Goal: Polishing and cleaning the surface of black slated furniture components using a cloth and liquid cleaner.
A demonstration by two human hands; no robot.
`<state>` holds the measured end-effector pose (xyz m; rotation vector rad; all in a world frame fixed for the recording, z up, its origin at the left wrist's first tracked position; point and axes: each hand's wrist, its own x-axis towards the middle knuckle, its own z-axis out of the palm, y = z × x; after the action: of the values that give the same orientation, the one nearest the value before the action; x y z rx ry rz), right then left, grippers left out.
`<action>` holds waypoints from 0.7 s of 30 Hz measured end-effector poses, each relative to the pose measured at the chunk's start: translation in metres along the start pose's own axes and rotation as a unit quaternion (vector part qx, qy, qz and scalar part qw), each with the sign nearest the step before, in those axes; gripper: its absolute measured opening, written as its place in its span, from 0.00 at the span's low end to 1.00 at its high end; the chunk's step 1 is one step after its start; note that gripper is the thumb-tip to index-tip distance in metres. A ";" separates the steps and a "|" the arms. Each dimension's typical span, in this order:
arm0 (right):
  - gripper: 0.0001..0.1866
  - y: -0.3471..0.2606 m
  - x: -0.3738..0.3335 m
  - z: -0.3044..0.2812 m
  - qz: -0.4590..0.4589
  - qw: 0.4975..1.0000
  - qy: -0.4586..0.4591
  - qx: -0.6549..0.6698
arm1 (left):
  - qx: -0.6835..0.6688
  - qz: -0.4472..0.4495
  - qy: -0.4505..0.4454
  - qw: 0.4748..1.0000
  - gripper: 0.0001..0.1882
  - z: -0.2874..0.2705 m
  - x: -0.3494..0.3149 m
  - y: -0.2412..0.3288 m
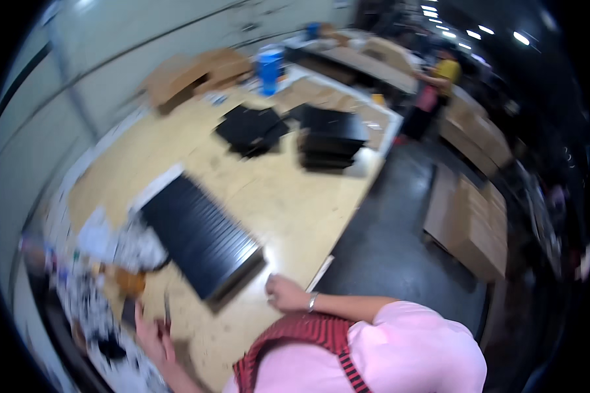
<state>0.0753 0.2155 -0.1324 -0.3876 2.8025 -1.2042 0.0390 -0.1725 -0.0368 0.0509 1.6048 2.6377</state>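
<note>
My left hand [154,338] is at the lower left over the table, its fingers stretched out and apart. Close to its fingertips lie a small dark flat piece [129,313] and a thin, blurred tool-like thing [167,305]. My right hand [286,293] is closed near the table's front right edge; whether anything is inside its curled fingers is hidden. Just beyond it, a long row of black flat pieces [203,236], packed tightly together, lies slantwise on the pale table [269,196]. Neither hand touches the row.
Farther back stand two stacks of black pieces [252,130] [333,134], a blue cup-like container [269,71] and cardboard [196,75]. An orange-brown object [130,281] and crumpled paper [137,245] lie left. Cartons [475,226] sit right on the floor; a person in yellow [446,72] stands beyond.
</note>
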 end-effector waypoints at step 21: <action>0.09 0.013 0.000 -0.021 -0.023 0.997 -0.053 0.048 | 0.204 0.041 0.230 0.951 0.46 -0.003 -0.060 0.064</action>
<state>0.0692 0.2391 -0.1277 -0.4958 2.6496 -1.2808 0.0965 -0.2078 0.0186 -0.5292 2.3152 2.4441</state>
